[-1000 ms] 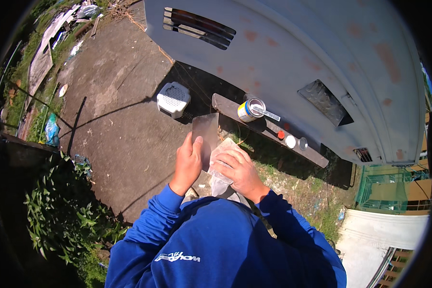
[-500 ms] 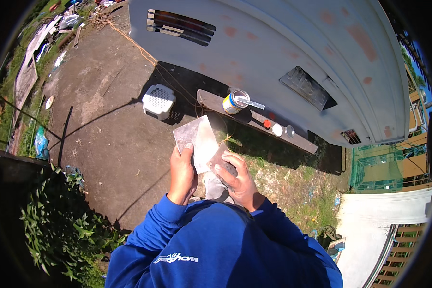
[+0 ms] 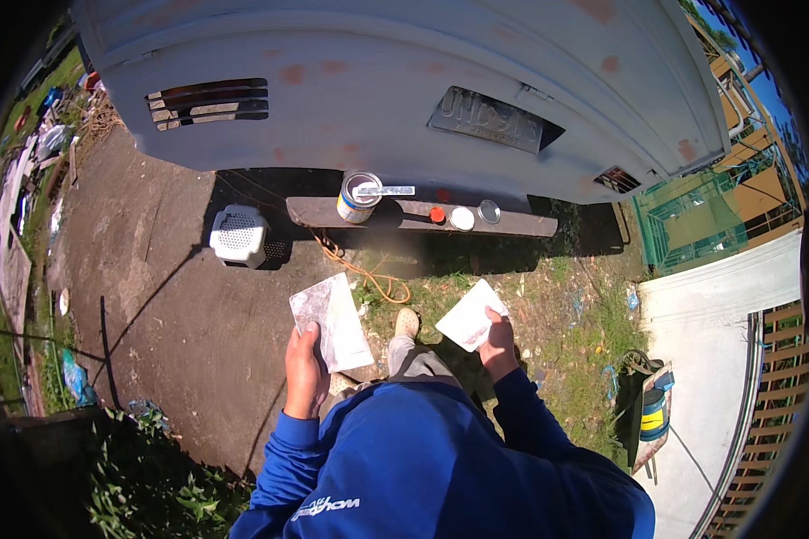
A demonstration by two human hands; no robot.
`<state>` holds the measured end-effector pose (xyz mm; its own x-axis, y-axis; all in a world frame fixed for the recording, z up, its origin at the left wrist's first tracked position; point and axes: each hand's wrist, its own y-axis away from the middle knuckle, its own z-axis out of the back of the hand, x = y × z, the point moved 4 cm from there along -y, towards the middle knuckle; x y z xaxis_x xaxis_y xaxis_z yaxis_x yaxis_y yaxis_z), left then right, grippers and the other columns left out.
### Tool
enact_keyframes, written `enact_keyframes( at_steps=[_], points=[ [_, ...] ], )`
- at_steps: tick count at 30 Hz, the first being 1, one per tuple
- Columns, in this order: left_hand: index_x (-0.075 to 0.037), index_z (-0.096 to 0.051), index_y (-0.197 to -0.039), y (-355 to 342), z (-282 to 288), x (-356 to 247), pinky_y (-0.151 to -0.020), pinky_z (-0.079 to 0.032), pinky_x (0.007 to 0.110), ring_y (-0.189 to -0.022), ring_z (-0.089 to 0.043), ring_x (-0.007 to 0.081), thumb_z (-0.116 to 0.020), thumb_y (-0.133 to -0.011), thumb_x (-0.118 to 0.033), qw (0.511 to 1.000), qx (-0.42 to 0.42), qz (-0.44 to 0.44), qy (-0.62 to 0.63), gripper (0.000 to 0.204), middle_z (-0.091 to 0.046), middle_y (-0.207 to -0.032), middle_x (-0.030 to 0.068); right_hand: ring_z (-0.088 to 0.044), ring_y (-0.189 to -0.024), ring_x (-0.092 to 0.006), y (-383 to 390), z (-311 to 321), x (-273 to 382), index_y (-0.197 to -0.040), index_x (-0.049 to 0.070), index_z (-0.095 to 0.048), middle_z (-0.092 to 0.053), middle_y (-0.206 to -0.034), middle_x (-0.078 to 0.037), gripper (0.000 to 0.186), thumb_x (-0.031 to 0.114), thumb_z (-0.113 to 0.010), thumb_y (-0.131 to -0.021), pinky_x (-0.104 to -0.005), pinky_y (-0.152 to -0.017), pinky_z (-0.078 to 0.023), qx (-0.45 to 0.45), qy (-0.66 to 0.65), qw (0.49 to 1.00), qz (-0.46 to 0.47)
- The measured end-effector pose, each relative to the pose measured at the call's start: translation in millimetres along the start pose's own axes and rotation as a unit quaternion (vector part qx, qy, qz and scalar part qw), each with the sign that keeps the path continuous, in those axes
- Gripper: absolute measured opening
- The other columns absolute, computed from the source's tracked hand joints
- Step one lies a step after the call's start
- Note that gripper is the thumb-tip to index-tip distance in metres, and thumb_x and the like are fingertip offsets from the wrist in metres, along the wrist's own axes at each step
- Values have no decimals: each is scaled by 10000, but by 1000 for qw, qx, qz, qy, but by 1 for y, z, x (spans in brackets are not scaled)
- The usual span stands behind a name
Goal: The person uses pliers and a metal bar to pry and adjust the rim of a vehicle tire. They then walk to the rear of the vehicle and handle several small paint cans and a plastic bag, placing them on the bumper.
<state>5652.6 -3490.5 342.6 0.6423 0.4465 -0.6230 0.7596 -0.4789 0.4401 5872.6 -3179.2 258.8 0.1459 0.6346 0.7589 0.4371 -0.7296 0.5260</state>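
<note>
My left hand (image 3: 305, 375) is closed on a flat rectangular plate (image 3: 340, 328), pale and smudged with grey, with the thumb on its upper face. Apart from it, my right hand (image 3: 498, 345) grips a smaller flat plate (image 3: 467, 314), bright white in the sun with a brownish smear near the thumb. In front of both hands an open can (image 3: 358, 199) with a blue and yellow label stands on the vehicle's bumper (image 3: 530, 225). Across its mouth lies a flat spatula (image 3: 386, 190). Beside the can are a small red-orange cap (image 3: 437, 215), a white round lid (image 3: 462, 218) and a greyish round lid (image 3: 489, 211).
A grey vehicle body (image 3: 377, 108) with reddish patches rises ahead. White perforated stool (image 3: 239, 232) stands at left on the concrete, near an orange cord (image 3: 364, 269). To the right are grass, a white wall (image 3: 719, 296) and a blue-yellow container (image 3: 653, 415). Leafy plants (image 3: 153, 467) grow at lower left.
My hands have moved apart; the right one has swung its plate away to the right from the left one's plate. The view has turned, shifting the vehicle and can leftward.
</note>
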Motion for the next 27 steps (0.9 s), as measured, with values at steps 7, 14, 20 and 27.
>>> enact_keyframes(
  at_steps=[7,14,20,27],
  points=[
    [-21,-480,-1375,-71,-53,98,-983,-511,398,-1161,-619,250,-461,-986,-150,994,14,112,14,411,-599,-1310,122,-654,-1087,-286,-89,7,43,-1233,-23,-550,-652,-1169,-134,331,67,-497,-919,-438,-961,-521,88,-28,996,-21],
    [-48,-587,-1190,-213,-57,202,-901,-528,356,-997,-662,184,-501,-988,-82,995,-41,82,-42,222,-682,-1119,65,-690,-975,-264,-191,54,83,-1133,-35,-602,-681,-1041,-113,284,29,-497,-876,-400,-878,-550,34,65,994,-77],
    [-65,-586,-1122,-294,-50,263,-889,-519,372,-974,-641,193,-434,-1004,-83,991,-90,89,-37,194,-656,-1096,54,-663,-997,-241,-243,75,126,-1143,-26,-597,-661,-1048,-96,297,27,-522,-860,-394,-913,-515,32,90,990,-107],
    [-83,-598,-1039,-312,7,299,-778,-487,334,-850,-612,177,-509,-960,-48,977,-204,49,-30,124,-650,-945,39,-632,-1072,-236,-276,95,138,-1223,-8,-551,-630,-1120,-79,381,32,-546,-845,-401,-959,-493,47,134,985,-102]
  ],
)
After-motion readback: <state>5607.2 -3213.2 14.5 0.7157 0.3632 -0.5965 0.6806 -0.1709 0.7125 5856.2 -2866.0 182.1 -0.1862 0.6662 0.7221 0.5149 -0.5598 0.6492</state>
